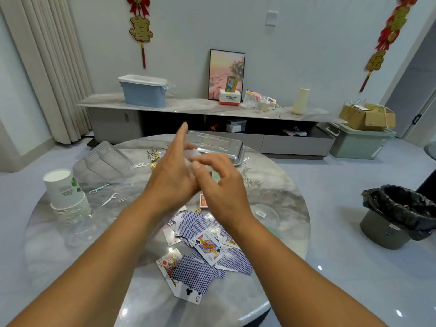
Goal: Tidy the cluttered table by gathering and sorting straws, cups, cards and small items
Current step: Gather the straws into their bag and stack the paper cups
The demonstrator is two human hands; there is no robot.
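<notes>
While both hands meet above the round, glossy marble-patterned table (pixel 59 244), the left hand (pixel 172 178) has its index finger straight and raised, and the right hand (pixel 219 185) curls thumb and fingers around a small translucent white item (pixel 192 154); what it is cannot be told. Playing cards (pixel 200 256) lie scattered flat near the front edge, mostly blue-backed, four face up. One stack of inverted paper cups (pixel 64 192) stands at left. Three floss picks (pixel 109 198) lie beside it. A rectangular metal tray (pixel 217 143), upside down, runs left to right behind the hands.

A black-lined bin (pixel 398 215) stands on the floor; a blue tub (pixel 142 93) and framed picture (pixel 226 74) sit on the sideboard (pixel 188 106).
</notes>
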